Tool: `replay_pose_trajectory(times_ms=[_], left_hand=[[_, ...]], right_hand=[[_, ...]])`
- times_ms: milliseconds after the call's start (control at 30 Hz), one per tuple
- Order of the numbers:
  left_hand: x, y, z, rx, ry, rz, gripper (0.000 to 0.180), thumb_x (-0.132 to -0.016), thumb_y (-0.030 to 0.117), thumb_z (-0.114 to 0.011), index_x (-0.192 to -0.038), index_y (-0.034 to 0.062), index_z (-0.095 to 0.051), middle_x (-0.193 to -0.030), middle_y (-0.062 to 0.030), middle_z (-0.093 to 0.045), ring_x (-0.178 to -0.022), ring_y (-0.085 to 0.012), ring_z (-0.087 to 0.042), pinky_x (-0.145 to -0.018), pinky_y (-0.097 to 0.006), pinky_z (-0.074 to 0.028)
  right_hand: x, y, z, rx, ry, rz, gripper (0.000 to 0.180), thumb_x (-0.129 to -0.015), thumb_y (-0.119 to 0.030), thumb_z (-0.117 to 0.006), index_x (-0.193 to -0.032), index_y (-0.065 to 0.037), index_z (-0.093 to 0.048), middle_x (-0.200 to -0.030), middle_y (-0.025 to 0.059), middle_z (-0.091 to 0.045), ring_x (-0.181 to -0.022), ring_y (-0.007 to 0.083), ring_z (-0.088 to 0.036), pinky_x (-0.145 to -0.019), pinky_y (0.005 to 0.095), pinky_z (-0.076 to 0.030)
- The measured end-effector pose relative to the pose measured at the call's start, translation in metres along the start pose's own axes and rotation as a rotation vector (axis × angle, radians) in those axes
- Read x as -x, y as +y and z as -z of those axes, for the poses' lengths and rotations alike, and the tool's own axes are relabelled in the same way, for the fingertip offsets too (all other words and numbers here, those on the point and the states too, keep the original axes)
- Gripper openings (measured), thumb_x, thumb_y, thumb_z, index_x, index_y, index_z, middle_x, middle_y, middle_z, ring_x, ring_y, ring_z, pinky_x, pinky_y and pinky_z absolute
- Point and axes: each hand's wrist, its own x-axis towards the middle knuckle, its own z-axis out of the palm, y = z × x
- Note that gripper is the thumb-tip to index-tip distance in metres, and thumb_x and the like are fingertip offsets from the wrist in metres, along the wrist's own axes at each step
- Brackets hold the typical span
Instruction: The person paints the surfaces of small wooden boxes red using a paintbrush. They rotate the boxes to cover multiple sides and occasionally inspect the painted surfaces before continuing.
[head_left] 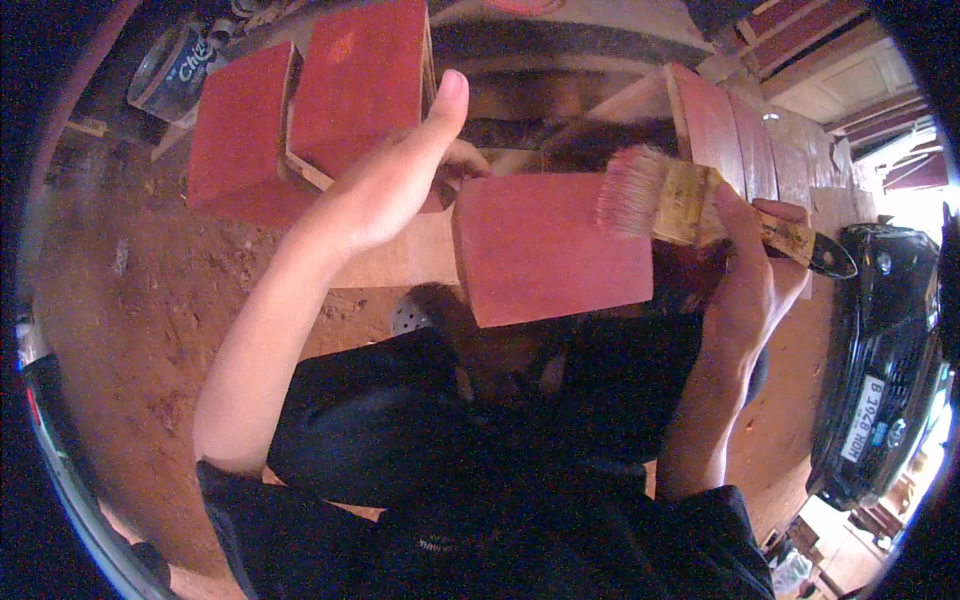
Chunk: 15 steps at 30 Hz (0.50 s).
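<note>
My right hand [745, 245] is closed around a wide paintbrush [685, 205]. The brush has a yellowish ferrule and a dark-tipped handle. Its pale bristles, stained red, lie at the far right corner of a red-coated, box-like wooden piece [560, 250] in front of me. At that piece's far left corner is my left hand [405, 185], thumb raised and fingers curled against the edge; the fingers are partly hidden. Pale bare wood [395, 255] shows under my left wrist, left of the red face.
Two red box-like pieces [360, 85] stand at the far left, near a dark printed bucket [172, 75]. A row of reddish pieces [710, 130] extends at the far right. A black car [880, 370] is parked right of me, on reddish-brown ground [130, 300].
</note>
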Motion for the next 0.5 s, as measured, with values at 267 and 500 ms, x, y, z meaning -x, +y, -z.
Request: replay_pose_trajectory(times_ms=[267, 500], left_hand=[[-0.008, -0.009, -0.001, -0.052, 0.027, -0.058, 0.100, -0.087, 0.076, -0.007, -0.100, -0.0018, -0.068, -0.091, -0.0080, -0.066, -0.090, -0.0156, -0.057, -0.082, -0.026, -0.041], [-0.012, -0.018, -0.005, -0.045, 0.050, -0.108, 0.101, -0.087, 0.077, -0.009, -0.097, -0.0041, -0.068, -0.091, -0.0112, -0.067, -0.095, -0.0192, -0.059, -0.090, -0.029, -0.042]], right_hand=[[-0.011, 0.016, 0.016, 0.000, 0.186, 0.203, 0.025, -0.075, -0.008, -0.076, -0.086, -0.003, -0.054, -0.072, 0.0060, -0.059, -0.059, 0.0125, -0.058, -0.047, 0.0222, -0.044], [-0.006, 0.014, 0.009, 0.144, 0.250, 0.165, 0.024, -0.076, -0.007, -0.075, -0.085, -0.004, -0.053, -0.073, 0.0060, -0.060, -0.059, 0.0123, -0.059, -0.049, 0.0224, -0.047]])
